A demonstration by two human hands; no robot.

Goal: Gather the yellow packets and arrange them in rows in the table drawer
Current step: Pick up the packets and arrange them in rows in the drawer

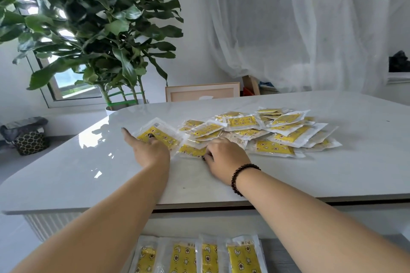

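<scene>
A loose heap of yellow packets (266, 132) in clear wrappers lies on the white table (288, 179). My left hand (147, 147) lies on the leftmost packet (158, 132), with straight fingers pressing it to the tabletop. My right hand (224, 158), with a dark bead bracelet on its wrist, has its fingers curled on a packet (192, 150) at the heap's near edge. Below the table's front edge, several packets (197, 255) lie side by side in a row in the open drawer (275, 257).
A tall leafy plant (99, 29) stands behind the table's left corner. A framed board (202, 92) leans behind the far edge, under white sheer curtains (310, 29). A dark patterned bag (28, 137) sits on the floor at left.
</scene>
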